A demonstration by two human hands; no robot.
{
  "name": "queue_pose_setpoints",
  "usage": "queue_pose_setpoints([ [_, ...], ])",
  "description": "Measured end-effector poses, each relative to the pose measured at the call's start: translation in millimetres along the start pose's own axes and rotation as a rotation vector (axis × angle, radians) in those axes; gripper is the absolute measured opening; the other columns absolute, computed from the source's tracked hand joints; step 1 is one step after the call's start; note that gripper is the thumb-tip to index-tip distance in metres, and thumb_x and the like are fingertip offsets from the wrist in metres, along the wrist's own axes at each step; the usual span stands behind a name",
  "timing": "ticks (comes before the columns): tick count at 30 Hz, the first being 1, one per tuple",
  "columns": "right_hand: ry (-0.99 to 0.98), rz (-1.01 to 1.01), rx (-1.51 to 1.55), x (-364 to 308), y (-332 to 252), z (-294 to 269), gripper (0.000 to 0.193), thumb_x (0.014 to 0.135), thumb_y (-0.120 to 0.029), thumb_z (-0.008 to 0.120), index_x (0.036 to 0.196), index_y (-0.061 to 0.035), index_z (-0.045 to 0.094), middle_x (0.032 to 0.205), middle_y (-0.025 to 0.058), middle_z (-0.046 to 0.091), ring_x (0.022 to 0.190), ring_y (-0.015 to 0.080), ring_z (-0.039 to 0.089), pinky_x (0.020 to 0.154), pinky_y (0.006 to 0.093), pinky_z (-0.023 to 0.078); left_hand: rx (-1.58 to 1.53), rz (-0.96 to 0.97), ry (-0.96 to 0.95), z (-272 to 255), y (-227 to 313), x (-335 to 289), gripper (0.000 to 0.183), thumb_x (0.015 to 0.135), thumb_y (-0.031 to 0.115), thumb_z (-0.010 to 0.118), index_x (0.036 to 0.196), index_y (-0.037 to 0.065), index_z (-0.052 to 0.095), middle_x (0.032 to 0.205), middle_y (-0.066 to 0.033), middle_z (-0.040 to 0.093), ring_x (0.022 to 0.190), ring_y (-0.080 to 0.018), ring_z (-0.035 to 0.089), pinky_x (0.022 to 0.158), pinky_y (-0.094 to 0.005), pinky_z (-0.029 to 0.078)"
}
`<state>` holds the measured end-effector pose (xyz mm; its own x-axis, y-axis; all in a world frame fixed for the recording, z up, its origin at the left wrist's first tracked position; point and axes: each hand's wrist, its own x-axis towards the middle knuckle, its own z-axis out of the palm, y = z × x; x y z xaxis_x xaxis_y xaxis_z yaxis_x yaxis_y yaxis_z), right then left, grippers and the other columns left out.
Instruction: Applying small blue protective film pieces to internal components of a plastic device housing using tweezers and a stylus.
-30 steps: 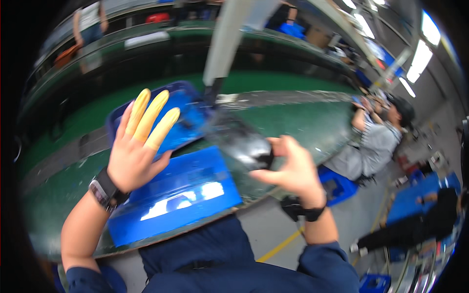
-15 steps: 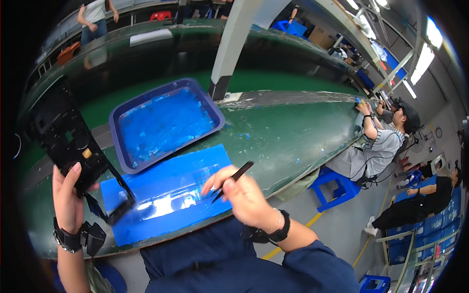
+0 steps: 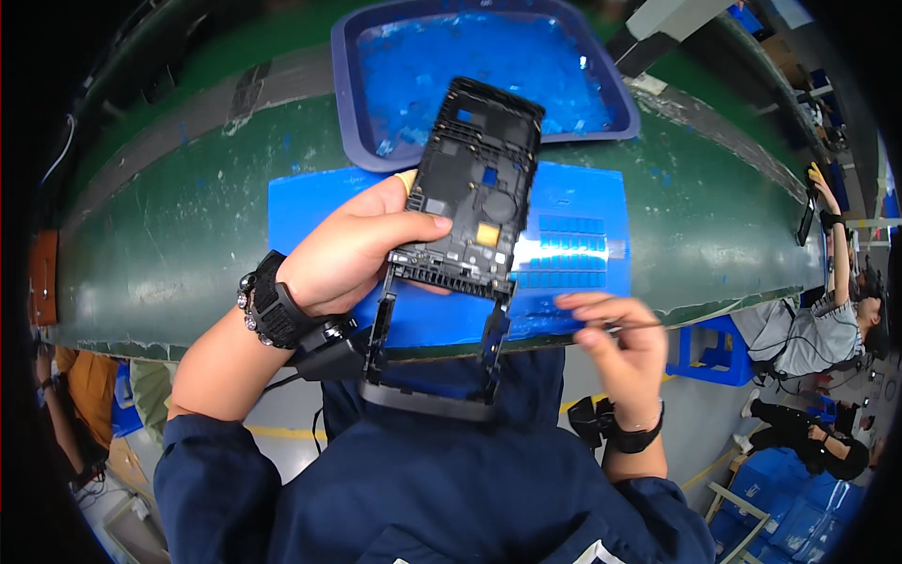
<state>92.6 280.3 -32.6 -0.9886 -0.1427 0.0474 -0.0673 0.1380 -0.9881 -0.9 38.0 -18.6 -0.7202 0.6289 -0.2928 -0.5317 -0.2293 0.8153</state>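
In front of me, my left hand [image 3: 362, 240] is closed on a black plastic device frame [image 3: 460, 202], thumb on its face and fingers behind. The frame has ribs, a small yellow patch and an open rectangular lower end. It is held tilted above a blue sheet [image 3: 324, 193]. Rows of small blue film pieces [image 3: 573, 249] lie on the sheet, right of the frame. My right hand [image 3: 625, 348] hovers by the sheet's near right edge, fingers pinched on slim black tweezers [image 3: 615, 325]. The tweezers are mostly hidden by the fingers, and their tip is blurred.
Beyond the sheet stands a purple-blue tray [image 3: 349, 103] full of blue film scraps. A post [image 3: 658, 33] rises at the tray's right. The green tabletop [image 3: 700, 226] curves around me. A co-worker [image 3: 808, 324] sits at the right near a blue stool [image 3: 709, 352].
My left hand has brought the device frame from the far left to the middle, over the sheet. My right hand has moved off the film pieces. The whole view has turned left.
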Motion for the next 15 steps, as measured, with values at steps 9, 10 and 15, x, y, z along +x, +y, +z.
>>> queue_pose_setpoints([
  [9,0.242,-0.088,0.147,25,12,15,0.022,0.079,0.002,0.051,0.093,-0.0032,0.035,0.08,0.0133,0.058,0.078,0.0153,0.057,0.069,0.0217,0.042,0.09,0.091,0.065,4,-19,-1,0.051,0.077,0.006,0.048,0.122,-0.003,0.026,0.113,-0.0104,0.047,0.102,-0.0148,0.046,0.089,-0.0283,0.035],
  [10,0.262,-0.044,0.132,26,13,16,0.025,0.078,0.004,0.051,0.093,-0.0042,0.032,0.078,0.0115,0.057,0.077,0.0155,0.057,0.067,0.0207,0.041,0.098,0.123,0.111,3,-20,-1,0.052,0.077,0.006,0.048,0.123,-0.003,0.025,0.114,-0.0108,0.046,0.103,-0.0154,0.046,0.089,-0.0287,0.035],
  [15,0.29,-0.034,0.126,30,16,18,0.024,0.078,0.004,0.05,0.092,-0.0048,0.033,0.079,0.0123,0.057,0.076,0.0155,0.057,0.066,0.0194,0.04,0.063,0.133,0.122,1,-20,-1,0.055,0.077,0.005,0.047,0.125,-0.002,0.022,0.115,-0.011,0.045,0.104,-0.0158,0.045,0.089,-0.029,0.034],
])
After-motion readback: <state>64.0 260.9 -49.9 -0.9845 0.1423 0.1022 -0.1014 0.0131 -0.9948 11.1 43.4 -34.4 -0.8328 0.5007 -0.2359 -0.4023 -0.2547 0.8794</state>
